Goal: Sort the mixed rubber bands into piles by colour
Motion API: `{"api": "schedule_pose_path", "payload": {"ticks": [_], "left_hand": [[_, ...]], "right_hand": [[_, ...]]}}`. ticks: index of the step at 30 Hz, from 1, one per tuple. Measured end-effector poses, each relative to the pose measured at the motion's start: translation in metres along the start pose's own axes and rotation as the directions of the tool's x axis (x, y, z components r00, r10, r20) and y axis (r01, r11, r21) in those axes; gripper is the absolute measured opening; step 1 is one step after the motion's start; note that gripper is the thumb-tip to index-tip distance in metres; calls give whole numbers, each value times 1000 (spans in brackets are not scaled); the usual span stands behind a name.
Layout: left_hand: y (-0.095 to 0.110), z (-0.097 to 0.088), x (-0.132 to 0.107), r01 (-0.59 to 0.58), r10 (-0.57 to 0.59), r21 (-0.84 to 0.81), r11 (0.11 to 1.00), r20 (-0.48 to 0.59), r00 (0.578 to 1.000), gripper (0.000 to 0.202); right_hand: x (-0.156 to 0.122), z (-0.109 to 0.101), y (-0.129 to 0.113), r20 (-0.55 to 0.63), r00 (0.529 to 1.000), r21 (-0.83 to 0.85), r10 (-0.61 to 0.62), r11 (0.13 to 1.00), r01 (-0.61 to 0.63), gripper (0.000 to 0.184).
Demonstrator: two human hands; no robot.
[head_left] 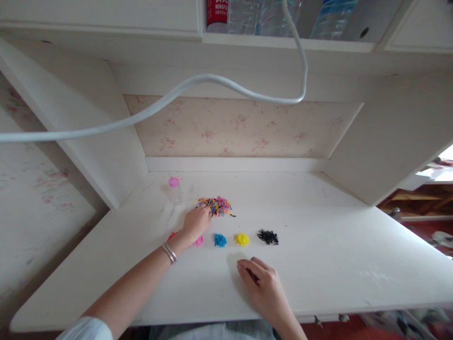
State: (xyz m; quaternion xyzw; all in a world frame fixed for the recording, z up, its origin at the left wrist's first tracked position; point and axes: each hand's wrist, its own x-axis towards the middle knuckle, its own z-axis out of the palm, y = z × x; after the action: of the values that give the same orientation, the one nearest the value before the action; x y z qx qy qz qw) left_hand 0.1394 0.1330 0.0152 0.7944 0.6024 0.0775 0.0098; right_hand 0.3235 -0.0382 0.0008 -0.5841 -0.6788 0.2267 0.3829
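My left hand (196, 224) reaches forward, its fingers pinched together at the near edge of a mixed pile of small coloured rubber bands (216, 206). What the fingertips hold is too small to see. In a row nearer me lie sorted little heaps: red (171, 234), pink (199, 241), blue (220, 240), yellow (241, 239) and black (268, 236). My right hand (261, 280) rests on the white desk (336, 264) in front of the yellow heap, fingers curled loosely downward, nothing visible in it. A silver bracelet (170, 252) sits on my left wrist.
A small clear bottle with a pink cap (174, 189) stands left of the mixed pile. A white cable (212, 80) hangs across the alcove above. Side panels wall the desk on the left and right. Plastic bottles (269, 16) stand on the shelf overhead.
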Motion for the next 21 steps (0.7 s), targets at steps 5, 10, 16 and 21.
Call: {"api": "schedule_pose_path", "payload": {"ticks": [5, 10, 16, 21], "left_hand": [[0, 0, 2, -14, 14, 2, 1000, 13, 1000, 27], [0, 0, 4, -15, 15, -2, 1000, 22, 1000, 27], [0, -1, 1, 2, -2, -14, 1000, 18, 1000, 28], [-7, -7, 1, 13, -13, -34, 999, 9, 1000, 29]], "right_hand": [[0, 1, 0, 1, 1000, -4, -4, 1000, 4, 28], [-1, 0, 1, 8, 1000, 2, 0, 1000, 0, 28], [-1, 0, 0, 18, 1000, -20, 0, 1000, 1, 29], [0, 0, 0, 14, 1000, -33, -21, 999, 21, 31]]}}
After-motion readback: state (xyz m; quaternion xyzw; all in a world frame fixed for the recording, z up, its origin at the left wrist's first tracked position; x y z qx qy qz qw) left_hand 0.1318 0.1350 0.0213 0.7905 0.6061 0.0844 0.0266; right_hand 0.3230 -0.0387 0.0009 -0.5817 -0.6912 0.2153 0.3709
